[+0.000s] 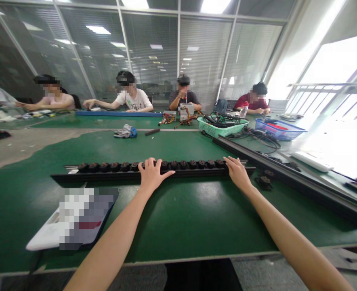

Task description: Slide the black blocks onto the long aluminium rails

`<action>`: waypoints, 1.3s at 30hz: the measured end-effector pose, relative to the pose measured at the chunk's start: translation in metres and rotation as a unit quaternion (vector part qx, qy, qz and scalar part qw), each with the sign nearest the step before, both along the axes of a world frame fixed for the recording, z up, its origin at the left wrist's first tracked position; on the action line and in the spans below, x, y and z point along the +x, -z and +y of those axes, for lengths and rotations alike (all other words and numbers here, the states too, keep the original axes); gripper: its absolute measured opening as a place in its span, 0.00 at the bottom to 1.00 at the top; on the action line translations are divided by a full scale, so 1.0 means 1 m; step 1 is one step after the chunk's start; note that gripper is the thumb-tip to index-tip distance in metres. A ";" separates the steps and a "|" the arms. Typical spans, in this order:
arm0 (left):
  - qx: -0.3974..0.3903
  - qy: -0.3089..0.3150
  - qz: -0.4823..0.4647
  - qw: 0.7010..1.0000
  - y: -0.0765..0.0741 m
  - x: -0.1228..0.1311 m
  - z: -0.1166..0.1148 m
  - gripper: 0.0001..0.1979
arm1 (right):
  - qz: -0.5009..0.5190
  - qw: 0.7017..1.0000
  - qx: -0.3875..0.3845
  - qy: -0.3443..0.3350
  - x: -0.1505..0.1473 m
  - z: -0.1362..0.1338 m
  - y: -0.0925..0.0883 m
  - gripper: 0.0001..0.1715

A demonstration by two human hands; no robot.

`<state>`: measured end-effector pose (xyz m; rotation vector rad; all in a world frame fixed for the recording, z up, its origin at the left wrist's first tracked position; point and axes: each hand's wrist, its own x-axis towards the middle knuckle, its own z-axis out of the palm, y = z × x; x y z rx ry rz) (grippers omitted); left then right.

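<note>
Left hand [150, 174]: palm down, fingers spread, flat on black rail [106, 175], centre. Right hand [237, 173]: open, flat on rail end, 3 o'clock. Green table [181, 218] beneath.

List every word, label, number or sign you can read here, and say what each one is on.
No text can be read with certainty.
White T-shirt of a person across the green table: dark print, too blurred to read.
White flat device near the left hand: face obscured, nothing legible.
Black rail of round parts: no markings visible.
</note>
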<state>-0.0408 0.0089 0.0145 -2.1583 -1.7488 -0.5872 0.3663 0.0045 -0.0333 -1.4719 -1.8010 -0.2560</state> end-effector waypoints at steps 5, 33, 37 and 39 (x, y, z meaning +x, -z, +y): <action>-0.004 0.001 -0.005 1.000 0.000 0.000 0.000 0.42 | 0.024 0.999 0.018 -0.017 0.000 -0.001 -0.002 0.27; -0.007 0.003 -0.017 1.000 0.000 0.000 0.000 0.42 | 0.038 0.999 0.028 -0.008 0.000 -0.001 0.001 0.25; -0.010 0.001 -0.013 1.000 -0.001 0.000 0.000 0.42 | 0.035 0.999 0.026 -0.008 0.000 -0.002 -0.001 0.25; -0.007 0.002 -0.008 1.000 -0.001 0.000 0.000 0.43 | 0.033 0.999 0.028 -0.008 -0.001 -0.002 -0.001 0.26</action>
